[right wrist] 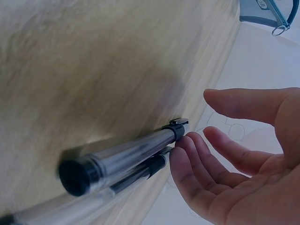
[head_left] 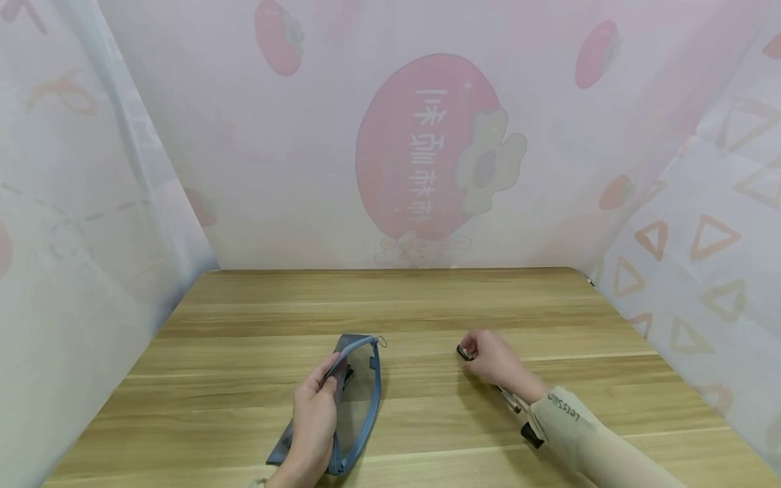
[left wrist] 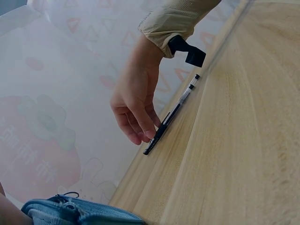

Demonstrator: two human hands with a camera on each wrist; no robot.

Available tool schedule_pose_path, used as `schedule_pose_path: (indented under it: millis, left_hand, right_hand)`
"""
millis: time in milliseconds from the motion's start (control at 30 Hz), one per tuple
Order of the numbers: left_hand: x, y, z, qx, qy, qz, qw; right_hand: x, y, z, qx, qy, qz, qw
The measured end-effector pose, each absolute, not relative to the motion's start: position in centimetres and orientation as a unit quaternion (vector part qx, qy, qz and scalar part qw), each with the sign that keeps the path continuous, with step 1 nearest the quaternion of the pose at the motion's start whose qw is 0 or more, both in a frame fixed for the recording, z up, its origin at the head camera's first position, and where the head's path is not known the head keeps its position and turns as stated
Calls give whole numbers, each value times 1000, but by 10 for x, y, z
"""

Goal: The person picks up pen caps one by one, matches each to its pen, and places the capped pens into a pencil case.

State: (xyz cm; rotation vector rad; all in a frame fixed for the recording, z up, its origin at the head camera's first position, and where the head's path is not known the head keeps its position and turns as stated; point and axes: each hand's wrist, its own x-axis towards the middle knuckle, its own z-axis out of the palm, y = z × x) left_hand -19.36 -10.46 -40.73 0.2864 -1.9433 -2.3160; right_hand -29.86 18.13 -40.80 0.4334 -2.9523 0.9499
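My left hand (head_left: 314,413) grips the side of a blue-grey zippered pouch (head_left: 366,427), thumb at the rim. The pouch gapes toward the right, and a small dark item (head_left: 348,376) shows inside it. Two clear-barrelled pens with black caps lie side by side on the table; in the right wrist view one pen (right wrist: 136,147) is nearer and the other pen (right wrist: 136,179) is just beyond it. Over their capped ends is my right hand (head_left: 497,359), its fingertips (right wrist: 180,159) right at the caps, with the thumb held apart from them.
A wood-grain table (head_left: 415,305) spreads under both hands. Pale printed curtains (head_left: 329,224) stand behind it and on both sides. A black wrist mount (head_left: 532,435) sticks out below the right sleeve (head_left: 586,434). A metal ring (head_left: 382,342) hangs at the pouch's zip end.
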Motion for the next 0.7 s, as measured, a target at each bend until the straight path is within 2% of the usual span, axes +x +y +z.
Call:
schedule_pose_path:
  millis: [467, 700]
  left_hand:
    - [-192, -106, -407, 95, -637, -763, 50]
    - [-192, -106, -407, 96, -639, -761, 50]
  right_hand:
    - [-292, 179, -411, 149, -942, 301, -29]
    - [-293, 178, -411, 172, -942, 286, -27]
